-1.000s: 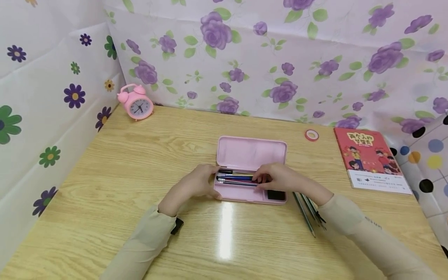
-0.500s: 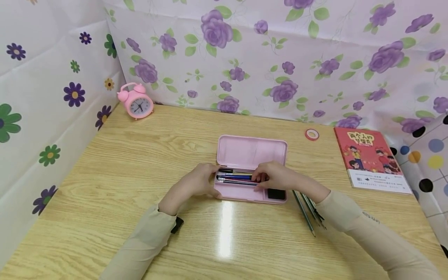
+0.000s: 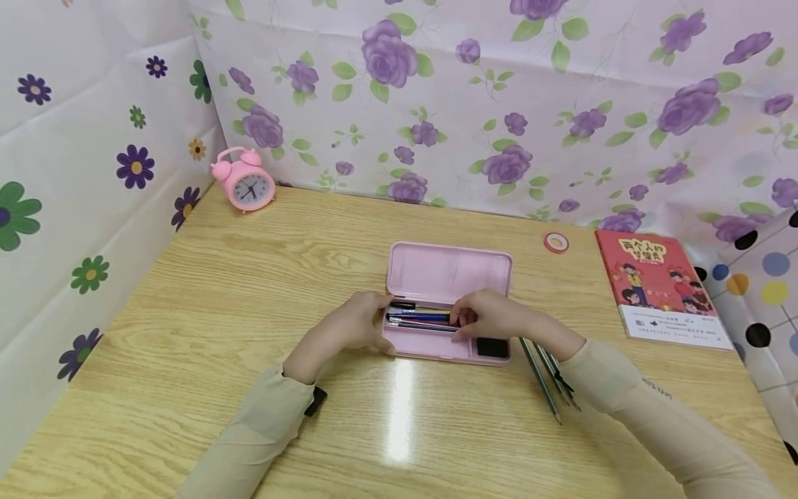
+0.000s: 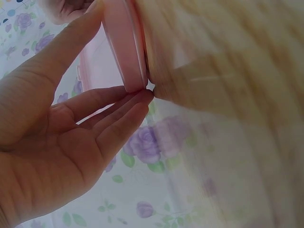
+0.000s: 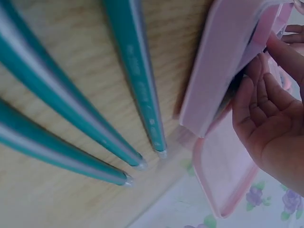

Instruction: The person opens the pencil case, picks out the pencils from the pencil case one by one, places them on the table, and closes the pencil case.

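A pink pencil case (image 3: 430, 342) lies on the table with its lid raised toward the back. Several pens and pencils (image 3: 420, 317) lie lengthwise in its tray, and a dark rectangular block (image 3: 492, 347) sits in the right compartment. My left hand (image 3: 354, 324) grips the left end of the case, thumb at the front edge, fingers at the back corner. Inside the tray, the thumb and bent fingers of my right hand (image 3: 495, 317) close around the right ends of the pens and pencils; those ends are hidden. Loose green pencils (image 5: 137, 71) lie beside the case, under my right wrist.
A pink alarm clock (image 3: 249, 187) stands at the back left. At the back right lie a small roll of tape (image 3: 556, 242) and a red-covered book (image 3: 657, 284). Flowered cloth (image 3: 349, 90) hangs behind the wooden table (image 3: 262, 277).
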{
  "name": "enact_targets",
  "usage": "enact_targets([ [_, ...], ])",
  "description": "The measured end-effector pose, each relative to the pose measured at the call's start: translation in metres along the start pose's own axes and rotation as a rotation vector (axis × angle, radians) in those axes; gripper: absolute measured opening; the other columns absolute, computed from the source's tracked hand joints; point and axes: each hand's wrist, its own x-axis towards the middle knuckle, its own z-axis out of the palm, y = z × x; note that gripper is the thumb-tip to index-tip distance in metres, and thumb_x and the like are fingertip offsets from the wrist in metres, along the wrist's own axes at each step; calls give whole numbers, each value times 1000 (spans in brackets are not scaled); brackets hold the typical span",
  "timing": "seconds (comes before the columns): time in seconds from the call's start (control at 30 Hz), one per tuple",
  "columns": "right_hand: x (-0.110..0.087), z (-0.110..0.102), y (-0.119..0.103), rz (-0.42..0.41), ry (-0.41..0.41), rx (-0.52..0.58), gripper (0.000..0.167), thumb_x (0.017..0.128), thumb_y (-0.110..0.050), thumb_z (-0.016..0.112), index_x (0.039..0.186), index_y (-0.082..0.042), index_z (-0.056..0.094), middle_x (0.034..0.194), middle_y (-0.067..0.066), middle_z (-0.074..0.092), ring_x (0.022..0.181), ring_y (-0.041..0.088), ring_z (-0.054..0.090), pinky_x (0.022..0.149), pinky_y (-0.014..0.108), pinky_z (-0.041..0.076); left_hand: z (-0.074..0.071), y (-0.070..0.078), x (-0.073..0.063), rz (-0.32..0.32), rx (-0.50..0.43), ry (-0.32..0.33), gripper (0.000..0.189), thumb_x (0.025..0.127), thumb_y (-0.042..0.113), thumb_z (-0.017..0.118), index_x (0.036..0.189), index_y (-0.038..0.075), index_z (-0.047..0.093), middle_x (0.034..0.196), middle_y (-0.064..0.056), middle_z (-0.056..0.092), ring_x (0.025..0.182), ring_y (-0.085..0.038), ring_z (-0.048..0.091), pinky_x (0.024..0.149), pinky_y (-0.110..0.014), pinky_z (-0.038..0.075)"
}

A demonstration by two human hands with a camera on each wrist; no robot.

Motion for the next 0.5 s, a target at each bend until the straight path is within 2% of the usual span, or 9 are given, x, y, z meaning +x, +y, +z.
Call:
enact_targets([
  [0.13, 2, -1, -2, 2, -9, -36, 16, 78, -17, 76, 86, -6, 67, 71, -7, 58, 65, 4, 51, 59, 19, 47, 0, 0, 0, -10, 1, -1, 90, 61, 18, 87, 134, -9, 42, 133, -20, 51, 125, -30, 46, 109, -38, 33],
  [0.33, 7, 0, -8, -14, -43, -145, 13, 79, -19, 75, 84, -8, 70, 70, -9, 57, 65, 3, 48, 60, 18, 43, 0, 0, 0, -13, -11, 3, 90, 60, 17, 87, 134, -9, 42, 134, -20, 50, 126, -30, 45, 109, -38, 33],
  [0.5, 6, -1, -8, -14, -26, -121, 13, 77, -19, 76, 83, -8, 71, 70, -9, 61, 65, 1, 52, 62, 18, 47, 0, 1, 0, -5, -11, 4, 86, 59, 17, 88, 132, -5, 48, 125, -18, 57, 118, -29, 51, 105, -39, 38],
])
